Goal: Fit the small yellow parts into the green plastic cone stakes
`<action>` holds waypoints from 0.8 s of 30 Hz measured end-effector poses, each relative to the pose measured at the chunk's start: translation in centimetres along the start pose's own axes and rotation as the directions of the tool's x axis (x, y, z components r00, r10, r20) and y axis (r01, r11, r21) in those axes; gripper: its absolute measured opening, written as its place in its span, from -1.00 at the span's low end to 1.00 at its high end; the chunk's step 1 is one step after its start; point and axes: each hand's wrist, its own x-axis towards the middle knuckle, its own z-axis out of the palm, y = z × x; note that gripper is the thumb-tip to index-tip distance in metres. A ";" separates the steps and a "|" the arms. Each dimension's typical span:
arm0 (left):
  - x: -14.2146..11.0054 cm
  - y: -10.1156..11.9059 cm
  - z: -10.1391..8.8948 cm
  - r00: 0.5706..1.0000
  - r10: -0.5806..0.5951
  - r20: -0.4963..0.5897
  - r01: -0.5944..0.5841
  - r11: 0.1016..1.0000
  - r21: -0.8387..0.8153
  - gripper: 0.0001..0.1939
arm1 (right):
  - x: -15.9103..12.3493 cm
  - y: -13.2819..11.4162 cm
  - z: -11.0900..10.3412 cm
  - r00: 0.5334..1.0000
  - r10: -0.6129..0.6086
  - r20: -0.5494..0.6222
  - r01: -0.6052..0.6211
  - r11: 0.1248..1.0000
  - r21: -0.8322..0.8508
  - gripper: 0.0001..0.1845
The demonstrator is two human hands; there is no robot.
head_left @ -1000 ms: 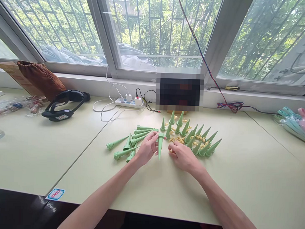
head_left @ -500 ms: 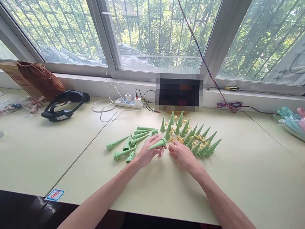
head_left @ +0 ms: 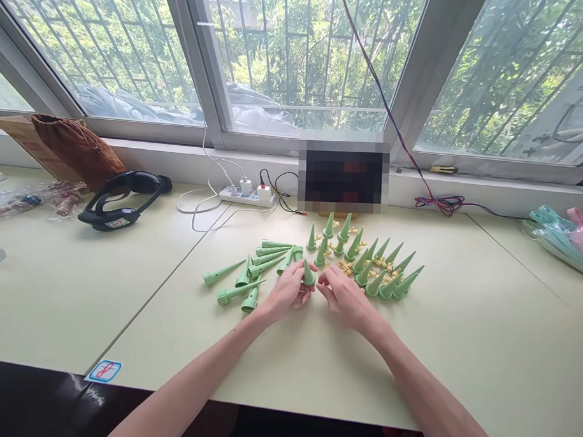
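Note:
My left hand is closed on the base of a green plant watering spike, whose point now stands upward. Close to the spike's right side, my right hand has its thumb and fingers pinched together; whatever they hold, if anything, is too small to make out. Left of my left hand, several loose green spikes lie on their sides in a pile, a few of them tilted. Behind and right of my right hand, more green spikes stand point up, with small yellow valve pieces scattered among them.
The pale table carries a black headset and a brown pouch at left. A white power strip with cables and a blurred dark box stand by the window. Bagged straps lie at right.
The spike in my left hand has turned from pointing left to pointing up. My right hand has shifted slightly left, nearer to it. The spikes on the table have not moved.

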 end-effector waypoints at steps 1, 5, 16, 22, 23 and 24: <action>0.0 0.0 0.1 1.000 -0.003 -0.004 0.003 1.000 0.005 -0.83 | -0.1 -0.1 0.0 1.000 -0.011 0.006 0.011 1.000 0.020 -0.85; -0.2 -0.2 0.3 1.000 0.002 0.019 -0.003 1.000 0.029 -0.89 | -0.2 -0.2 0.1 0.999 -0.033 0.014 0.032 0.997 0.067 -0.88; -0.1 -0.2 0.4 1.000 -0.003 0.021 0.002 1.000 0.024 -0.77 | 0.0 0.0 0.6 1.000 0.019 -0.007 -0.018 0.986 0.166 -0.86; -0.2 -0.2 0.6 0.999 -0.006 0.050 0.006 1.000 0.009 -0.59 | 0.2 0.2 0.9 0.998 0.054 -0.032 -0.045 0.969 0.243 -0.89; -0.1 -0.3 0.5 0.998 -0.010 0.064 0.009 1.000 0.013 -0.59 | 0.2 0.3 0.9 0.998 0.057 -0.038 -0.046 0.967 0.251 -0.89; -0.1 -0.3 0.5 0.997 -0.013 0.077 0.012 1.000 0.018 -0.58 | 0.2 0.3 0.9 0.997 0.061 -0.043 -0.048 0.965 0.257 -0.89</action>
